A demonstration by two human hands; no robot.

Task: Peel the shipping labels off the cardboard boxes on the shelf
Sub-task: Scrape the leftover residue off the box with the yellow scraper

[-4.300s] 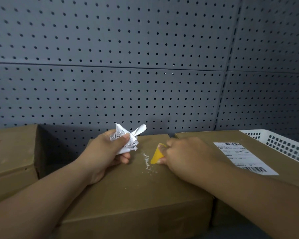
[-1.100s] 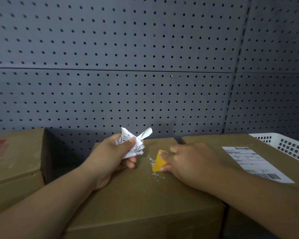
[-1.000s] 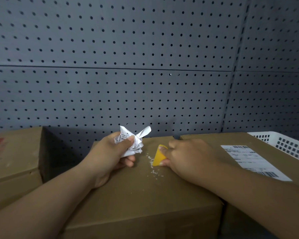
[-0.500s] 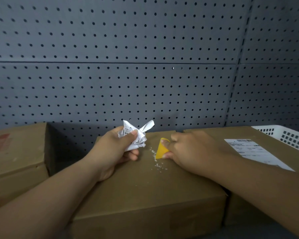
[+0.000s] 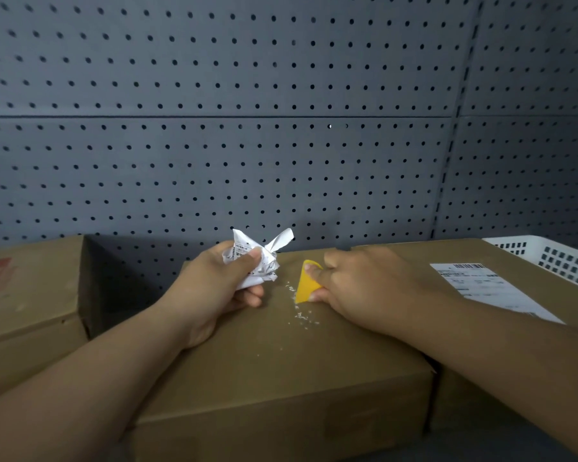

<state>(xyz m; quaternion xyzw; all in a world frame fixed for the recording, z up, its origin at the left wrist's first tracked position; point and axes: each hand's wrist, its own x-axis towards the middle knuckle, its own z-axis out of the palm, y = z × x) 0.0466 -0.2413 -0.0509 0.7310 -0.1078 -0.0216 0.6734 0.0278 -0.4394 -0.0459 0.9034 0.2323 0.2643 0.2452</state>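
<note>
Head view, left grip (image 5: 214,285) clutching crumpled white label (image 5: 259,261), right grip (image 5: 364,288) pinching yellow scraper (image 5: 303,283)

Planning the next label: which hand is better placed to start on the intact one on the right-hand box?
Right. The right hand holds the yellow scraper and lies nearest the intact label; the left hand grips a crumpled label.

Open gap between left box (image 5: 27,295) and middle box (image 5: 264,371); pegboard (image 5: 214,161) blocks behind.
</note>
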